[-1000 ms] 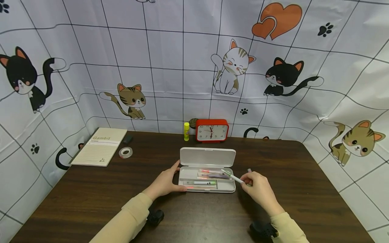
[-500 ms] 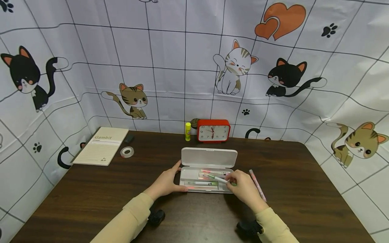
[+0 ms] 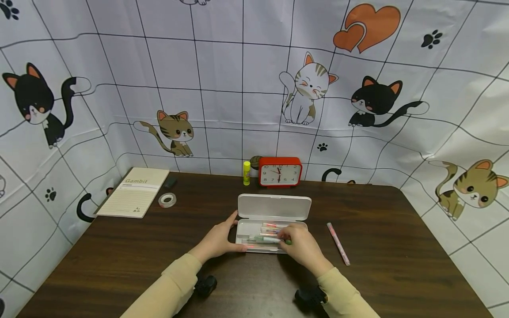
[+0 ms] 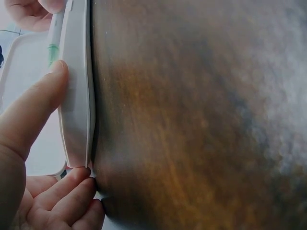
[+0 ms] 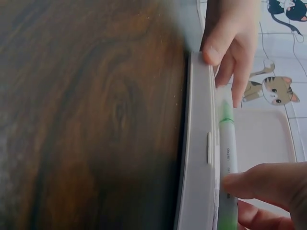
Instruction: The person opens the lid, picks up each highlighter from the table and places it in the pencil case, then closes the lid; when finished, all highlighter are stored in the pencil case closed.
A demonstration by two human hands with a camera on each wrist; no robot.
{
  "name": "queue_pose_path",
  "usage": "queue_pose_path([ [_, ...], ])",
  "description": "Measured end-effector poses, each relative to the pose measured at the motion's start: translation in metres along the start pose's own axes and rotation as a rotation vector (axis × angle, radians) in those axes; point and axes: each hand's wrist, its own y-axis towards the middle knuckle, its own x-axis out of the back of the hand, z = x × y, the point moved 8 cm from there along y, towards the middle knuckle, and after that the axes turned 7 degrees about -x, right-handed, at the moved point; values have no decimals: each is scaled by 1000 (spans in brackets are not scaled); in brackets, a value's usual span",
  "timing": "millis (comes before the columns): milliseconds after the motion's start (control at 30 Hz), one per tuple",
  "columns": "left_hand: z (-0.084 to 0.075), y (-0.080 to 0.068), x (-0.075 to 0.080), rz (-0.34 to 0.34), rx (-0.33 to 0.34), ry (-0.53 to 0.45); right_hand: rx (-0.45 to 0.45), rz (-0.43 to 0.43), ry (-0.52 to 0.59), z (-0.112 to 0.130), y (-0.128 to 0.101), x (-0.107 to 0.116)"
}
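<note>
A white pencil case [image 3: 274,207] lies with its lid raised on the brown table, several pens [image 3: 270,225] inside it. My left hand [image 3: 214,240] holds the case's left end, thumb on the front rim and fingers around the side, as the left wrist view [image 4: 53,191] also shows. With thumb and fingers, my right hand [image 3: 304,247] pinches a white marker with green ends [image 5: 228,148] low over the front part of the case, lengthwise along it. Part of the case's right side is hidden behind that hand. A pink pen [image 3: 338,244] lies on the table to the right.
Behind the case stand a red clock [image 3: 280,172] and a yellow glue stick [image 3: 246,173]. At the back left are a notebook [image 3: 135,192], a tape roll [image 3: 167,200] and a small dark block [image 3: 170,182]. A cat-print sheet [image 3: 222,88] hangs behind the table.
The right hand has let go of the pink pen, which now lies on the table, and has carried the green-ended marker leftward over the case. The left hand keeps its hold.
</note>
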Motion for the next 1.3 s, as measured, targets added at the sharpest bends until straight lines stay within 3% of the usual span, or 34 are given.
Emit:
queue_pose_path([
  [233,-1,-1,0,8,-4,-12,72,-2,-2,10,2,-2],
  [533,0,-1,0,3,0,-1,60,-7,-8,9,1,1],
  [933,-1,0,-1,13,4,6,35,-4,75,5,0,0],
  [1300,1,1,0,3,12,6,45,-22,90,-3,-4,14],
])
